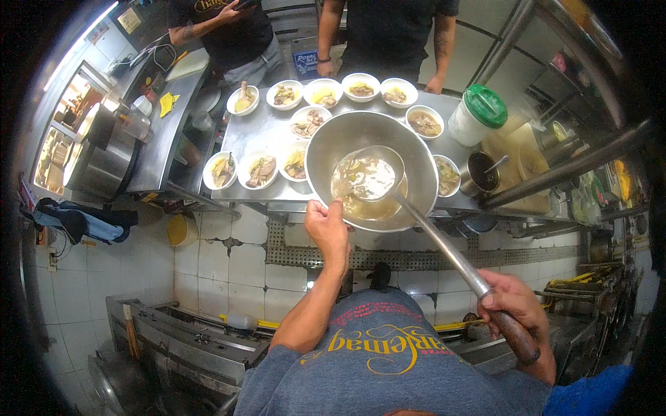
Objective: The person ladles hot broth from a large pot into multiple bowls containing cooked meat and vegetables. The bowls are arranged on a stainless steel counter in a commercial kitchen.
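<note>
My left hand (329, 229) grips the near rim of a large stainless steel mixing bowl (419, 171), its thumb over the edge. Cloudy broth (364, 208) lies in the bottom of that bowl. The long handle of a ladle (442, 244) runs up from my right hand (512, 301), which is closed around it near the wooden grip. Down in the bowl, the ladle's round head (372, 174) holds shiny liquid. White bowls of meat and vegetables, such as one at the left (220, 170) and one at the right (424, 122), stand around the mixing bowl.
A steel table (250, 127) carries the bowls. Right of them are a green-lidded tub (476, 114) and a steel pot of dark liquid (479, 174). Two people in dark shirts (398, 39) stand across the table. A metal rail (567, 166) crosses the right side; stoves (177, 343) lie behind me.
</note>
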A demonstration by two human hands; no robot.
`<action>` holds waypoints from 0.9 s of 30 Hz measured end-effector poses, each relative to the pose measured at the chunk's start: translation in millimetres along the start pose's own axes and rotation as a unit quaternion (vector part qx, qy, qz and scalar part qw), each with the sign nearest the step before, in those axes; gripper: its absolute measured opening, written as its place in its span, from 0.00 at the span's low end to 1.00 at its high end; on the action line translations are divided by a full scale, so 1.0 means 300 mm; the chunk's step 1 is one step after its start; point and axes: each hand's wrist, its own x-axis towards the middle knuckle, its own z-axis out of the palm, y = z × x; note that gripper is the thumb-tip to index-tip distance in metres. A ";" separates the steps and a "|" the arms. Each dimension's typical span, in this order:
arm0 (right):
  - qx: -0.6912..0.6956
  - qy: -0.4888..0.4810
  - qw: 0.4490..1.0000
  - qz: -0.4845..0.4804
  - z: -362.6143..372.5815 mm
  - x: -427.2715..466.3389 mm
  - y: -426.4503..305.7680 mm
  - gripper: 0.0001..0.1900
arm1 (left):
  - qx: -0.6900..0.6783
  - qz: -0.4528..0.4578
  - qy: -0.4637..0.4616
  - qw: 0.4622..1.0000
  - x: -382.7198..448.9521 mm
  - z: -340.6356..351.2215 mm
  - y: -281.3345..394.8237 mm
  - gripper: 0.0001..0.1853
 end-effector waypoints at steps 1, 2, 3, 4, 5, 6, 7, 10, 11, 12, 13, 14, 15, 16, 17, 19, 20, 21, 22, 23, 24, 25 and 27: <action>-0.005 0.010 1.000 -0.008 0.003 -0.008 -0.006 0.37 | -0.002 -0.006 0.008 1.000 -0.003 0.004 0.009 0.16; -0.009 0.019 1.000 -0.016 0.008 -0.019 -0.014 0.38 | -0.004 -0.012 0.017 1.000 -0.005 0.006 0.014 0.15; -0.014 0.029 0.999 -0.024 0.010 -0.024 -0.019 0.38 | -0.002 -0.012 0.020 1.000 -0.001 0.001 0.002 0.15; -0.012 0.029 0.999 -0.029 0.005 -0.027 -0.020 0.38 | 0.000 -0.013 0.022 1.000 0.006 -0.004 -0.013 0.15; -0.010 0.029 0.999 -0.034 -0.004 -0.031 -0.018 0.38 | 0.002 -0.013 0.025 1.000 0.010 -0.008 -0.024 0.14; -0.008 0.029 0.999 -0.039 -0.010 -0.034 -0.016 0.38 | 0.001 -0.014 0.025 1.000 0.010 -0.011 -0.033 0.15; 0.001 0.031 0.998 -0.046 -0.012 -0.035 -0.016 0.38 | 0.000 -0.016 0.025 1.000 0.008 -0.007 -0.036 0.15; 0.028 0.031 0.997 -0.061 -0.011 -0.038 -0.021 0.38 | -0.008 -0.006 0.034 0.999 0.008 0.003 -0.063 0.15; 0.037 0.027 0.997 -0.064 -0.008 -0.042 -0.027 0.38 | -0.012 0.000 0.038 0.999 0.009 0.006 -0.073 0.16; 0.047 0.022 0.996 -0.066 -0.006 -0.043 -0.032 0.38 | -0.005 0.015 0.044 0.999 0.010 0.007 -0.083 0.16; 0.059 0.011 0.996 -0.071 -0.008 -0.041 -0.033 0.38 | 0.001 0.029 0.049 0.998 0.009 0.006 -0.092 0.17; 0.072 -0.001 0.995 -0.076 -0.011 -0.036 -0.032 0.38 | 0.007 0.044 0.055 0.998 0.009 0.004 -0.100 0.17; 0.085 -0.009 0.993 -0.081 -0.013 -0.033 -0.031 0.38 | 0.014 0.039 0.058 0.997 0.008 0.005 -0.110 0.18; 0.085 -0.006 0.993 -0.080 -0.016 -0.032 -0.035 0.38 | 0.021 0.034 0.062 0.997 0.006 0.006 -0.119 0.18; 0.085 -0.005 0.993 -0.079 -0.020 -0.029 -0.040 0.38 | 0.029 0.031 0.066 0.997 0.002 0.007 -0.121 0.19; 0.084 -0.008 0.993 -0.088 -0.024 -0.018 -0.056 0.37 | -0.002 0.020 0.057 0.998 -0.003 0.002 -0.132 0.20; 0.082 -0.012 0.992 -0.096 -0.020 -0.008 -0.071 0.37 | -0.001 0.019 0.061 0.998 0.003 -0.005 -0.154 0.20; 0.081 -0.016 0.991 -0.105 -0.017 0.005 -0.087 0.36 | -0.001 0.017 0.066 0.998 0.006 -0.012 -0.171 0.20; 0.081 -0.022 0.990 -0.117 -0.016 0.018 -0.103 0.36 | 0.012 0.002 0.067 0.998 -0.001 -0.014 -0.165 0.20; 0.082 -0.029 0.988 -0.128 -0.016 0.036 -0.120 0.35 | 0.035 0.023 0.069 0.997 0.006 -0.021 -0.184 0.20; 0.081 -0.036 0.986 -0.139 -0.019 0.058 -0.138 0.34 | 0.059 0.044 0.072 0.995 0.020 -0.033 -0.219 0.20; 0.081 -0.042 0.984 -0.156 -0.030 0.083 -0.153 0.34 | 0.082 0.065 0.075 0.992 0.029 -0.039 -0.239 0.21; 0.081 -0.050 0.977 -0.189 -0.060 0.132 -0.179 0.33 | 0.093 0.050 0.069 0.992 0.016 -0.029 -0.225 0.21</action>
